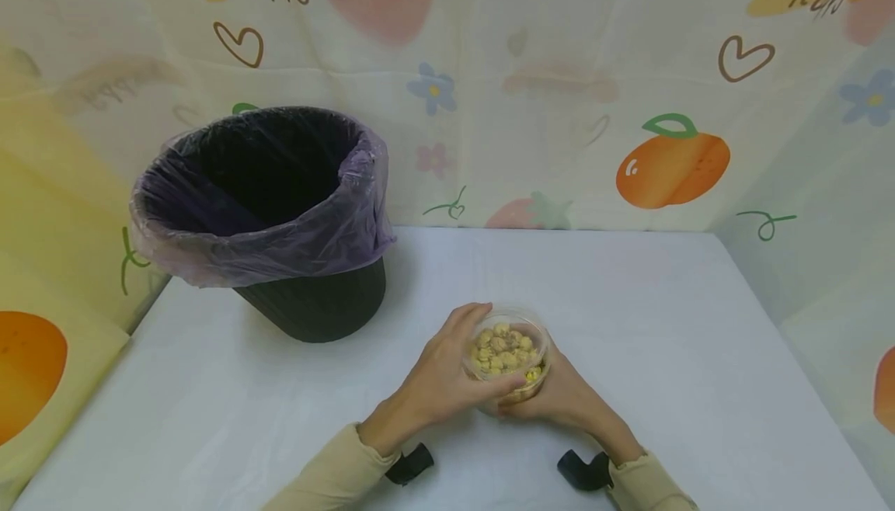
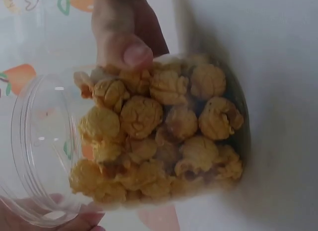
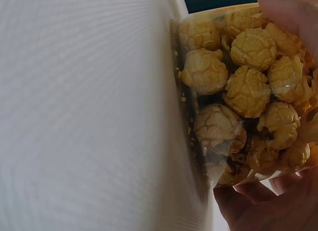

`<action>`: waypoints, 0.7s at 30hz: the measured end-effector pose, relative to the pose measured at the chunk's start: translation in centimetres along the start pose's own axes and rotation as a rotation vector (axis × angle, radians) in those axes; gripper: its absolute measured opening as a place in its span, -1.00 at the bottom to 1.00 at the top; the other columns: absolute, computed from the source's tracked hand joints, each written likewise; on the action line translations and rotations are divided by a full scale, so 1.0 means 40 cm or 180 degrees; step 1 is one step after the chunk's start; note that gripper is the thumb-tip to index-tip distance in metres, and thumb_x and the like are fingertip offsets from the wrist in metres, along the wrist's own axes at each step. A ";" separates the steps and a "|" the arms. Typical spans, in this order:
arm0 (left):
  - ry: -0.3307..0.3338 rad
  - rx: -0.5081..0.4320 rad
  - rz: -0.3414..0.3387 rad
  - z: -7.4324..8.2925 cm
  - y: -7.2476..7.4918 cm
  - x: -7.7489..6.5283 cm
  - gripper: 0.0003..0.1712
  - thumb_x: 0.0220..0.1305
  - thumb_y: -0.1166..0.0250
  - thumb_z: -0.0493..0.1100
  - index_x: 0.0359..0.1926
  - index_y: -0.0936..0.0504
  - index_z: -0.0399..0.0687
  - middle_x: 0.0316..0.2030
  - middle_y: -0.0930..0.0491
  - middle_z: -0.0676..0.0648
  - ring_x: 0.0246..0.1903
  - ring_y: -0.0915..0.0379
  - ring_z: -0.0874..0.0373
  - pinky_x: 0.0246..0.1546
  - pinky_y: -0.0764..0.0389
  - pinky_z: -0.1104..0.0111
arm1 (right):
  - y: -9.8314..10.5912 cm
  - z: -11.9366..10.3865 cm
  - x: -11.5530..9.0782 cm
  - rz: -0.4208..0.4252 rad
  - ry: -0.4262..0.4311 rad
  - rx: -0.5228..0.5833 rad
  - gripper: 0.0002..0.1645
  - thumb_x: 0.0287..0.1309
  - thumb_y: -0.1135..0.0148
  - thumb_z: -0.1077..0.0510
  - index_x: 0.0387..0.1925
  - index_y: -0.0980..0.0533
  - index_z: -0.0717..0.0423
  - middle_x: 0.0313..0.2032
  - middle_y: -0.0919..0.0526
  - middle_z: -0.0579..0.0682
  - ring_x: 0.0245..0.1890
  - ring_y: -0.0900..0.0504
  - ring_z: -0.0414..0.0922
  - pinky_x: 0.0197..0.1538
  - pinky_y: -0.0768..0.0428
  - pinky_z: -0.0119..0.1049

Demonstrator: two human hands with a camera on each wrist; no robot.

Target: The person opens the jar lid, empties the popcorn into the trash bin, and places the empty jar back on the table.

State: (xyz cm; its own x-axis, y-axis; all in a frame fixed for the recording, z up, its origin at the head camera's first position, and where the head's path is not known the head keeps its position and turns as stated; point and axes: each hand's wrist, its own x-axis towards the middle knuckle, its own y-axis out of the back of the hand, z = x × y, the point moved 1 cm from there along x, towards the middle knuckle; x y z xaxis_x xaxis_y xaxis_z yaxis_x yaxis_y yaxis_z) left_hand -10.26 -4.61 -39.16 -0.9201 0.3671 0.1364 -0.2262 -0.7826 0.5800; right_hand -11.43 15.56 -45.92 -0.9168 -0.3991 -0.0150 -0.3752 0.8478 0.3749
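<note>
A clear plastic jar (image 1: 526,393) of popcorn (image 1: 505,349) stands upright, low over the white table in front of the person. My left hand (image 1: 447,371) grips the jar's upper rim, thumb on the near side and fingers around the far left. The right hand (image 1: 569,391) holds the jar's body lower down on the right. Round, golden popcorn pieces (image 2: 141,116) fill the lower part, below the clear ridged neck (image 2: 42,151) in the left wrist view. Small crumbs lie along the jar's base in the right wrist view. I cannot tell whether a clear lid covers the top.
A black bin (image 1: 325,305) lined with a purple bag (image 1: 329,231) stands at the back left of the white table (image 1: 629,293). Behind it hangs a printed curtain (image 1: 559,138) with fruit and flowers. Black wrist straps or mounts (image 1: 411,464) show below the hands.
</note>
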 end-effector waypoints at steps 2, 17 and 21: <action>0.0060 -0.0016 -0.0044 -0.004 0.007 0.001 0.04 0.05 -0.43 0.27 0.46 -0.27 -0.04 0.43 -0.26 -0.05 0.41 -0.22 -0.04 0.35 -0.34 -0.09 | 0.000 -0.001 -0.001 0.0001 -0.0012 -0.0019 0.32 -0.44 -0.73 0.01 0.39 -0.14 -0.12 0.25 -0.44 0.00 0.23 -0.46 -0.02 0.30 -0.42 -0.16; 0.0166 -0.0141 0.0032 -0.048 0.043 0.007 -0.18 0.14 -0.42 0.17 0.38 -0.38 0.11 0.40 -0.31 0.05 0.30 -0.37 0.06 0.30 -0.39 -0.09 | -0.001 -0.004 -0.003 0.0007 -0.0091 0.0023 0.44 -0.46 -0.73 0.02 0.46 -0.05 0.00 0.35 -0.35 0.06 0.33 -0.41 0.03 0.40 -0.32 0.04; 0.0164 -0.0253 0.0072 -0.064 0.054 0.011 -0.26 0.18 -0.41 0.13 0.36 -0.41 0.13 0.41 -0.31 0.05 0.27 -0.40 0.03 0.29 -0.42 -0.04 | -0.001 -0.002 -0.002 0.0006 -0.0017 0.0062 0.39 -0.48 -0.73 0.03 0.43 -0.10 -0.07 0.32 -0.38 0.03 0.31 -0.42 0.03 0.38 -0.30 0.10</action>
State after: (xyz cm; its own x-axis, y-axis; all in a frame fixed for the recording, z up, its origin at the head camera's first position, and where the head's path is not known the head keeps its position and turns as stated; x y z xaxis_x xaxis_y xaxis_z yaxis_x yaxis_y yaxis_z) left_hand -11.97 -7.41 -39.91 -0.9401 0.3240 0.1059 -0.2280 -0.8285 0.5114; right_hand -11.34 15.54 -45.85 -0.9182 -0.3956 -0.0191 -0.3759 0.8552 0.3567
